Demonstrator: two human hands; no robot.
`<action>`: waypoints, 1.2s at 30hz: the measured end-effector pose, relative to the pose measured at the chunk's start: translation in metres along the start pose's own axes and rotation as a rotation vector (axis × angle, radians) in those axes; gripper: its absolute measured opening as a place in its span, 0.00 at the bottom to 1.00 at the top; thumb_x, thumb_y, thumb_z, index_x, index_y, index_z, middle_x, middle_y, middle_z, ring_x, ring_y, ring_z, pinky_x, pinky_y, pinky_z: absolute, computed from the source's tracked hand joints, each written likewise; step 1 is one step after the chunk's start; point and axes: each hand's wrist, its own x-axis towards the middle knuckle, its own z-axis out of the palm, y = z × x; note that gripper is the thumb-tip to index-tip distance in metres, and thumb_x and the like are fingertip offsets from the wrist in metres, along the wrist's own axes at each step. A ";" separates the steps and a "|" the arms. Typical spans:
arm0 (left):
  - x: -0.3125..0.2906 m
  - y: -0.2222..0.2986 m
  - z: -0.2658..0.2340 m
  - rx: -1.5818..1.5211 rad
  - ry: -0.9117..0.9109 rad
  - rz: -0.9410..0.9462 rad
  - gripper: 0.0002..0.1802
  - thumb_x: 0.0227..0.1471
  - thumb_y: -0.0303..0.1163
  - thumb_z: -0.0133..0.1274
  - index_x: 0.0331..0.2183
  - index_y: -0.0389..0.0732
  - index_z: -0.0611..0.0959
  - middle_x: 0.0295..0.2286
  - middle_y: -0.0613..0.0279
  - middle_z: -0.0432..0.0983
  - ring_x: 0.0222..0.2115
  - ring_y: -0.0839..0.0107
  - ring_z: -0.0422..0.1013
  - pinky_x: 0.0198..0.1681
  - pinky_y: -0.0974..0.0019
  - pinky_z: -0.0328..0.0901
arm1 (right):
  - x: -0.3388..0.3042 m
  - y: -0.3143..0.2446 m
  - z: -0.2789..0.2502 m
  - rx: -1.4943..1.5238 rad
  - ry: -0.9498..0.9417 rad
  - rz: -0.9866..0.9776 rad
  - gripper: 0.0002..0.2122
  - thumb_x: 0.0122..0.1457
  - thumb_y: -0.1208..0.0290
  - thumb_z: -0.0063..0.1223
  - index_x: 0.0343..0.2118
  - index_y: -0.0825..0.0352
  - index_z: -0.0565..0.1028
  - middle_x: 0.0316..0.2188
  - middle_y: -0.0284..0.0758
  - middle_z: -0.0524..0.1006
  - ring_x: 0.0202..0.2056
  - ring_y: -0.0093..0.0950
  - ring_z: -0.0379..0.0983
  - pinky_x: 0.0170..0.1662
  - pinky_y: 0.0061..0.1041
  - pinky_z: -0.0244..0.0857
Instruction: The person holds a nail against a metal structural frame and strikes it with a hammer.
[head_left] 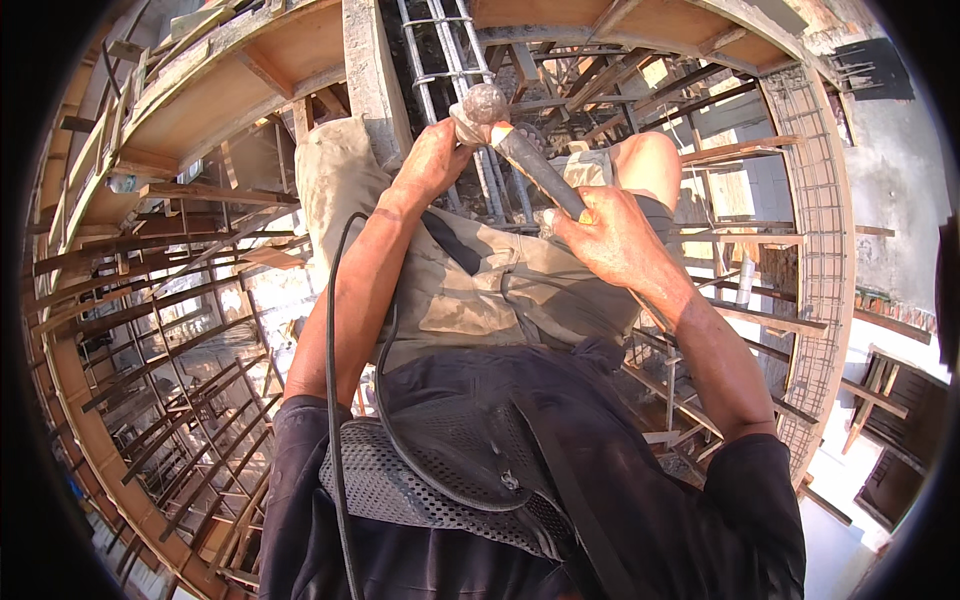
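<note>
Between the knees (648, 160), outstretched hands (612, 238) meet at a hammer (537, 170).

Bright sunlight bleaches the lower right, and fisheye distortion bows edges.

Wooden formwork (375, 80) carries a steel rebar cage (449, 50).

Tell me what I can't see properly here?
Head view: what the left grip might hold, hidden by its fingers and the hammer.
Head view: part of the handle, covered by the right grip.
Head view: black cord's lower end, cut off by the bottom edge.
</note>
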 end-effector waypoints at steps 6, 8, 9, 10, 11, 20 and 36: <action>0.004 0.008 -0.006 0.099 -0.024 -0.078 0.16 0.55 0.34 0.58 0.42 0.34 0.81 0.33 0.41 0.79 0.37 0.45 0.76 0.41 0.53 0.68 | -0.024 -0.059 -0.040 0.305 0.405 -0.388 0.12 0.58 0.66 0.60 0.23 0.70 0.76 0.12 0.37 0.68 0.15 0.20 0.63 0.21 0.28 0.55; 0.002 0.005 -0.006 0.107 -0.022 -0.083 0.16 0.55 0.36 0.59 0.41 0.33 0.81 0.33 0.41 0.79 0.36 0.45 0.76 0.40 0.53 0.67 | -0.028 -0.067 -0.041 0.587 0.295 -0.204 0.12 0.58 0.69 0.58 0.22 0.70 0.74 0.12 0.34 0.63 0.17 0.16 0.60 0.22 0.26 0.55; 0.003 0.012 -0.002 0.102 -0.062 -0.101 0.17 0.55 0.35 0.59 0.42 0.33 0.81 0.34 0.41 0.79 0.38 0.44 0.75 0.41 0.52 0.67 | -0.019 -0.045 -0.034 0.413 0.270 -0.166 0.12 0.60 0.68 0.57 0.23 0.71 0.74 0.12 0.33 0.64 0.17 0.18 0.62 0.22 0.27 0.56; 0.008 0.024 -0.001 0.100 -0.095 -0.114 0.17 0.54 0.35 0.59 0.42 0.32 0.81 0.36 0.40 0.78 0.40 0.43 0.74 0.43 0.51 0.67 | -0.006 -0.016 -0.026 0.237 0.244 -0.135 0.12 0.61 0.68 0.56 0.24 0.71 0.74 0.12 0.31 0.66 0.17 0.19 0.64 0.22 0.28 0.57; 0.011 0.030 -0.003 0.109 -0.118 -0.133 0.18 0.54 0.34 0.59 0.42 0.31 0.80 0.38 0.39 0.78 0.42 0.42 0.73 0.45 0.49 0.67 | 0.004 0.008 -0.019 0.066 0.212 -0.115 0.13 0.62 0.68 0.55 0.24 0.72 0.74 0.12 0.30 0.67 0.17 0.21 0.66 0.22 0.29 0.59; 0.003 0.028 -0.007 0.033 -0.159 -0.170 0.15 0.56 0.32 0.56 0.44 0.37 0.80 0.34 0.44 0.80 0.39 0.46 0.76 0.43 0.53 0.68 | 0.008 0.021 0.007 0.043 0.027 0.021 0.16 0.57 0.65 0.57 0.27 0.77 0.74 0.13 0.40 0.68 0.18 0.27 0.64 0.25 0.34 0.61; -0.032 0.046 -0.014 0.071 -0.196 -0.216 0.12 0.60 0.32 0.54 0.43 0.37 0.81 0.29 0.46 0.80 0.31 0.50 0.77 0.38 0.54 0.68 | -0.044 0.026 -0.023 0.140 0.067 0.048 0.13 0.58 0.68 0.57 0.30 0.77 0.75 0.21 0.52 0.74 0.24 0.49 0.72 0.31 0.38 0.65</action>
